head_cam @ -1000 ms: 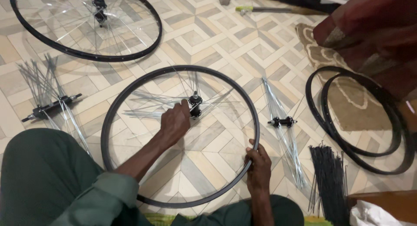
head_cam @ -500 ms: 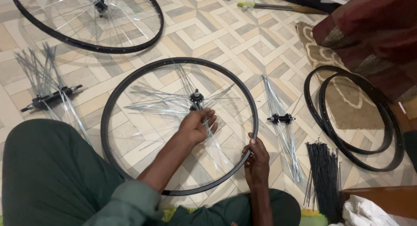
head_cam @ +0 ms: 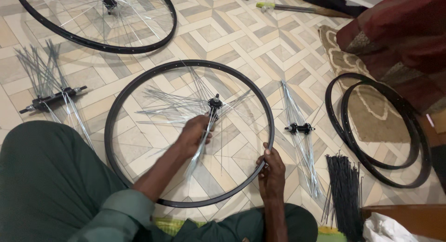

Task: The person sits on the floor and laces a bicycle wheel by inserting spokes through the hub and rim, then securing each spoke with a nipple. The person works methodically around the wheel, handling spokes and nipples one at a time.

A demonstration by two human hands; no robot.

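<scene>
The built wheel (head_cam: 97, 19) at the top and the person's arms are cut off by the frame; the fine spokes blur against the patterned floor (head_cam: 241, 42). The black rim (head_cam: 139, 79) lies flat on the floor before the person, its hub (head_cam: 214, 103) standing axle-up at the centre, loose spokes (head_cam: 172, 105) fanning mostly left. The left hand (head_cam: 195, 135) has a closed grip on a bundle of spokes running down from the hub; half a second ago it sat nearer the hub. The right hand (head_cam: 272, 170) pinches the rim's near edge, as before.
</scene>
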